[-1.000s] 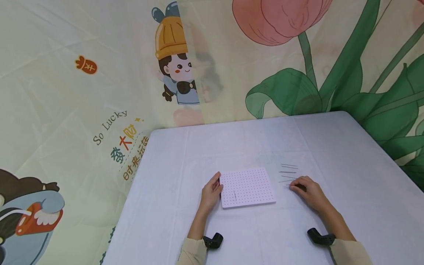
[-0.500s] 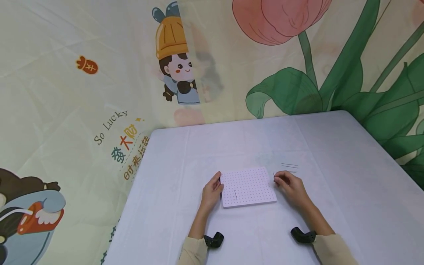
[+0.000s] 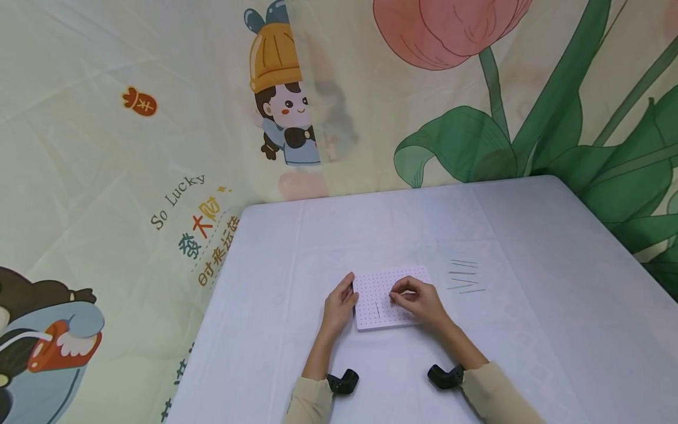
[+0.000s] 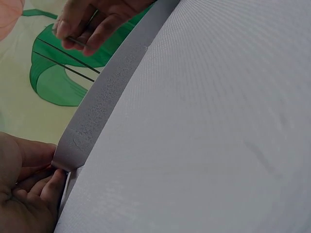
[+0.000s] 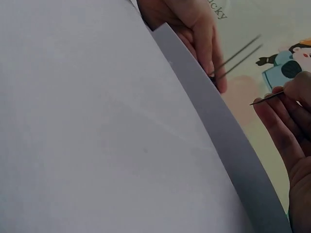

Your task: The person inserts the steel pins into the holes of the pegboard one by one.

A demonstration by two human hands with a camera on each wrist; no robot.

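Note:
A white board [image 3: 368, 285] with rows of small holes lies on the table. My left hand [image 3: 339, 309] grips its left edge between thumb and fingers. Two thin dark needle-like rods [image 5: 237, 53] stand up from the board, side by side, in both wrist views. Above the middle of the board is my right hand [image 3: 424, 303], pinching another needle-like rod [image 5: 266, 98] between thumb and fingertips. In the right wrist view its free end sticks out past the fingers, apart from the standing rods. My right hand hides part of the board in the head view.
Several loose rods [image 3: 463, 273] lie on the white tablecloth [image 3: 508, 247] to the right of the board. A black device [image 3: 343, 382] sits on my left wrist, and a similar device [image 3: 445, 377] on my right. Behind the table hangs a printed cloth [image 3: 349, 70].
My right hand has moved left from the loose rods to above the board, carrying a needle-like rod. My left hand stays on the board's edge.

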